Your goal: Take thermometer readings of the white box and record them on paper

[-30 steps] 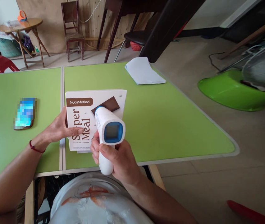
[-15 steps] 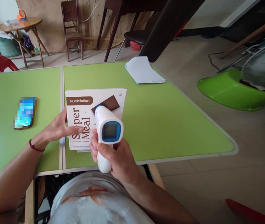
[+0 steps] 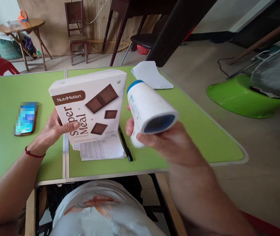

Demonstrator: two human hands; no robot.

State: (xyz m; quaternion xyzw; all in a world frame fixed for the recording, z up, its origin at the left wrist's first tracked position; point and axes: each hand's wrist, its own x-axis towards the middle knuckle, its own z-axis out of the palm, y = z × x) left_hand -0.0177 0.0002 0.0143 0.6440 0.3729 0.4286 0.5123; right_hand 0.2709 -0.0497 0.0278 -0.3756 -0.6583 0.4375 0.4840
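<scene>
The left hand [image 3: 49,130] clasps the white box [image 3: 78,116] by its edge, seemingly to steady it tilted over written sheets [image 3: 99,151] on the tabletop [image 3: 196,144], while the right hand [image 3: 173,142] curls its grip around the pistol-shaped thermometer [image 3: 146,103], perhaps so its screen [image 3: 160,123] faces back.

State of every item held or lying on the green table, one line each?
NutriMotion box: tilted, held in the left hand, closed on visible sides.
White infrared thermometer: held in the right hand, display unreadable.
Phone: face up, screen lit.
Handwritten sheets: flat, partly hidden by the box.
Black pen: lying beside those sheets.
White paper: layered, blank on top.
</scene>
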